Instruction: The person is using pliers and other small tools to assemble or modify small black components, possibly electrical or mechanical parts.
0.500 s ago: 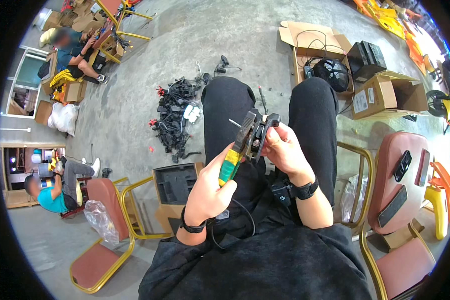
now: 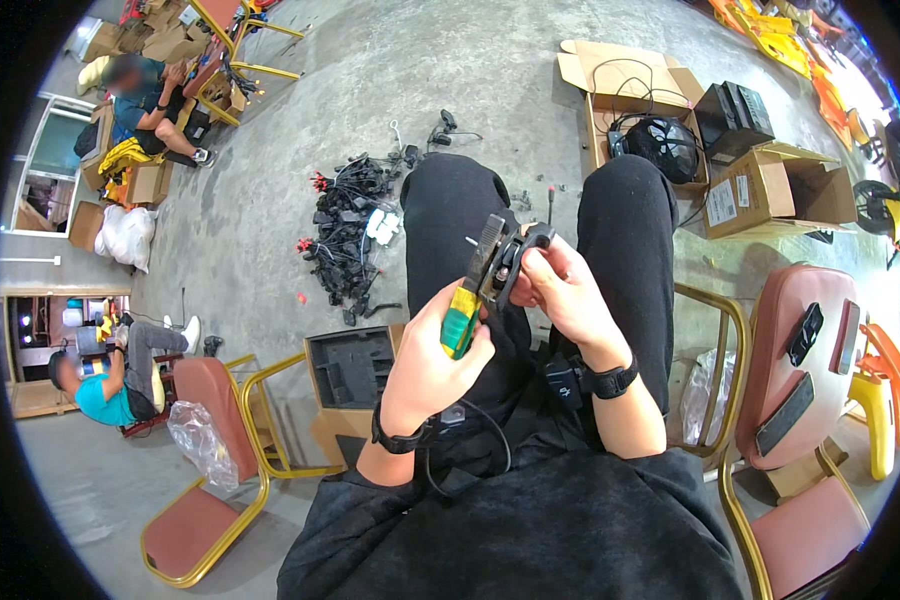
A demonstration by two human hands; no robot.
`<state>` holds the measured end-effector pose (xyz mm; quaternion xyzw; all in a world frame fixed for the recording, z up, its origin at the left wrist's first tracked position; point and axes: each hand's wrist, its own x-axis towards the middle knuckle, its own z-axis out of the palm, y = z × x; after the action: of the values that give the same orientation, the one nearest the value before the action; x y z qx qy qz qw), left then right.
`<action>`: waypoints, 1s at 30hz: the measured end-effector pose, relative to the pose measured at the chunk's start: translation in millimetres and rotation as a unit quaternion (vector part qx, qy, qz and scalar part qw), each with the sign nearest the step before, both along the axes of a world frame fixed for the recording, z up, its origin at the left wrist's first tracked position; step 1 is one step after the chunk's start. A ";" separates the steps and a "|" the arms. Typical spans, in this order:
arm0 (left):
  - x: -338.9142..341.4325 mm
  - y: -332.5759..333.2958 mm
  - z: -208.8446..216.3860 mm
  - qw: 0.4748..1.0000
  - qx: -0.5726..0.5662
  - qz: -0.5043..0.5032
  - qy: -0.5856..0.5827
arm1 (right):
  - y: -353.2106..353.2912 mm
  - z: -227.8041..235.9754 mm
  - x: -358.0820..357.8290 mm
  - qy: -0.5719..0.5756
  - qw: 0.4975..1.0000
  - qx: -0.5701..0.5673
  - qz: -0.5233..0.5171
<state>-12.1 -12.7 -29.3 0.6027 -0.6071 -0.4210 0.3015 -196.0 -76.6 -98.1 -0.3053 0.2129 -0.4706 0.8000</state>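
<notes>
Pliers with yellow and green handles (image 2: 461, 318) are wrapped in the fingers of my left hand (image 2: 432, 362), their dark jaws pointing up and away from me. Against those jaws lies a small black part (image 2: 516, 256) with a rounded end; its exact kind is unclear. My right hand (image 2: 573, 300) pinches this part between thumb and fingers, over my lap. A thin metal pin shows just left of the jaws. Whether the jaws bite on the part is hard to make out.
On the floor beyond my left knee lies a pile of black cables and connectors (image 2: 350, 225). An open carton (image 2: 595, 140) holds a black rounded device. Pink chairs (image 2: 208, 395) flank me, the right chair seat (image 2: 800, 400) bearing black pieces. Two people sit at the left.
Both hands have shifted slightly, with the pliers and black part turning a little more upright and moving slightly left. Both grips stay closed.
</notes>
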 end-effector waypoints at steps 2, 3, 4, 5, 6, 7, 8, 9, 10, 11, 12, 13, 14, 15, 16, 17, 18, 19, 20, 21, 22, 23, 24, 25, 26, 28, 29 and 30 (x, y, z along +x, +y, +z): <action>-0.4 -7.5 -5.7 0.998 -0.041 0.001 -0.057 | 0.9 5.8 -0.1 0.064 0.997 -0.029 -0.045; -0.6 -10.8 -8.5 0.999 -0.027 0.019 -0.038 | 0.9 8.8 -3.2 0.095 0.994 -0.030 -0.041; -1.0 -13.7 -11.4 0.998 -0.055 0.022 -0.035 | 0.5 11.9 -8.7 0.121 0.991 -0.042 -0.038; -1.3 -16.8 -14.5 0.996 -0.072 0.029 -0.031 | -0.1 15.1 -15.2 0.146 0.987 -0.053 -0.034; -0.7 -19.2 -17.2 0.995 -0.090 0.035 -0.028 | -0.5 18.2 -21.9 0.171 0.983 -0.065 -0.031; 1.6 -20.4 -18.9 0.995 -0.090 0.032 -0.025 | 1.5 22.2 -29.8 0.239 0.965 -0.104 -0.030; 3.9 -23.1 -21.6 0.996 -0.087 0.034 -0.009 | 1.9 24.6 -33.8 0.285 0.950 -0.118 -0.046; 6.3 -26.9 -24.7 0.996 -0.083 0.036 0.006 | 2.1 26.7 -36.9 0.328 0.932 -0.138 -0.062; 9.0 -29.3 -27.1 0.997 -0.061 0.044 0.021 | 2.9 27.8 -37.7 0.390 0.910 -0.125 -0.066; 12.5 -29.2 -27.8 0.995 -0.092 0.034 0.006 | 5.8 30.5 -41.1 0.428 0.883 -0.169 -0.093; 14.3 -31.1 -29.4 0.995 -0.090 0.029 0.014 | 5.5 31.6 -42.0 0.439 0.872 -0.196 -0.095; 15.2 -33.1 -31.5 0.996 -0.083 0.028 0.022 | 5.0 32.6 -42.4 0.450 0.860 -0.221 -0.096; 16.2 -33.6 -33.3 0.997 -0.070 0.030 0.029 | 4.8 32.9 -41.3 0.460 0.848 -0.246 -0.098; 13.2 -32.8 -36.4 0.995 -0.068 0.042 0.063 | 4.5 33.2 -39.2 0.469 0.836 -0.267 -0.100; 14.8 -32.5 -37.3 0.995 -0.073 0.035 0.051 | 3.9 33.0 -36.7 0.474 0.825 -0.284 -0.115; 16.5 -31.8 -37.8 0.996 -0.071 0.030 0.041 | 3.3 32.5 -33.6 0.479 0.816 -0.297 -0.130; 18.4 -31.3 -38.4 0.997 -0.069 0.025 0.031 | 2.6 31.9 -30.7 0.482 0.807 -0.310 -0.143; 19.6 -31.1 -39.7 0.996 -0.079 0.026 0.035 | 1.9 31.0 -28.0 0.492 0.790 -0.331 -0.157; 20.4 -31.1 -41.4 0.995 -0.090 0.026 0.039 | 1.4 30.0 -25.3 0.501 0.772 -0.352 -0.169; 21.2 -30.9 -43.0 0.994 -0.097 0.030 0.045 | 1.1 29.2 -23.5 0.514 0.754 -0.370 -0.176; 21.9 -30.2 -44.3 0.993 -0.109 0.027 0.041 | 1.3 28.5 -22.3 0.513 0.753 -0.373 -0.175; 22.5 -29.8 -45.5 0.992 -0.117 0.027 0.039 | 1.9 27.9 -21.4 0.516 0.752 -0.374 -0.169; 23.0 -29.0 -46.2 0.991 -0.123 0.028 0.038 | 2.6 27.4 -20.6 0.515 0.753 -0.373 -0.166; 23.6 -28.6 -46.5 0.991 -0.125 0.022 0.035 | 2.4 26.6 -19.4 0.519 0.748 -0.378 -0.168; 24.1 -28.5 -46.6 0.991 -0.126 0.017 0.035 | 2.4 25.8 -18.4 0.519 0.744 -0.383 -0.175; 24.5 -28.5 -46.0 0.992 -0.125 0.008 0.030 | 1.8 24.5 -16.9 0.520 0.739 -0.388 -0.183; 24.1 -28.6 -45.6 0.992 -0.123 0.003 0.026 | 1.5 24.0 -16.5 0.520 0.738 -0.388 -0.185; 23.3 -28.8 -45.1 0.992 -0.120 0.002 0.025 | 1.1 23.6 -16.2 0.520 0.739 -0.386 -0.184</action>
<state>11.2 -41.5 -74.5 0.5526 -0.6440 -0.3595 0.3881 -212.1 -75.6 -74.5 -0.7400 0.4482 -0.4186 0.2761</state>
